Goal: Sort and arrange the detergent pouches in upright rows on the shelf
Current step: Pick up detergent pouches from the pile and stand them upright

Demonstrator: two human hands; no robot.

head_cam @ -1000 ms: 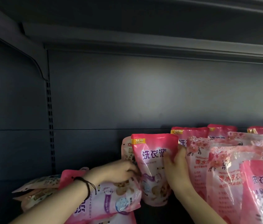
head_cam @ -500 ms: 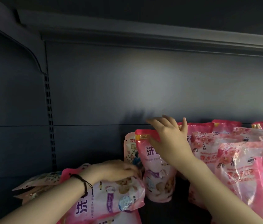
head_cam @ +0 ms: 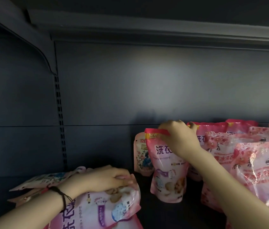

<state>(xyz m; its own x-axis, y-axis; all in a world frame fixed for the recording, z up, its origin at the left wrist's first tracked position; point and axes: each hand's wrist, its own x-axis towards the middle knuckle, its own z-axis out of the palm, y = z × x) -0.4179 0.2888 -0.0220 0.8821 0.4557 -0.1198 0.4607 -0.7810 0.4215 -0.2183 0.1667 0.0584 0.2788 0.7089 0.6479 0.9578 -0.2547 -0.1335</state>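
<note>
Far left, a loose stack [head_cam: 36, 182] of pouches lies flat on the shelf [head_cam: 160, 212]; these look like the ones not yet sorted. The left hand [head_cam: 104, 177], a dark band [head_cam: 62, 195] on its wrist, lies on a flat pouch [head_cam: 100, 210] at the stack's near end, fingers curled round the pouch's right-hand end. I take this as a hold that keeps the heap from sliding and has the next pouch ready to lift.

Just right of it, across a gap of bare shelf, a standing pouch [head_cam: 165, 171] sits on its base, roughly upright. The right hand [head_cam: 178, 138] pinches its red top seal, fingers closed on the strip. This is most likely to steer it straight, since the soft body would probably buckle if pushed lower down. Close behind its left edge stands a smaller floral pouch [head_cam: 140, 156] of a different kind, so the sorting here seems unfinished.

Right of that hand, rows [head_cam: 254, 162] of pink pouches stand upright and packed against one another, red tops at the back and rose prints in front. The standing pouch is at their open left end, so the rows seem meant to grow leftward into the free shelf
</note>
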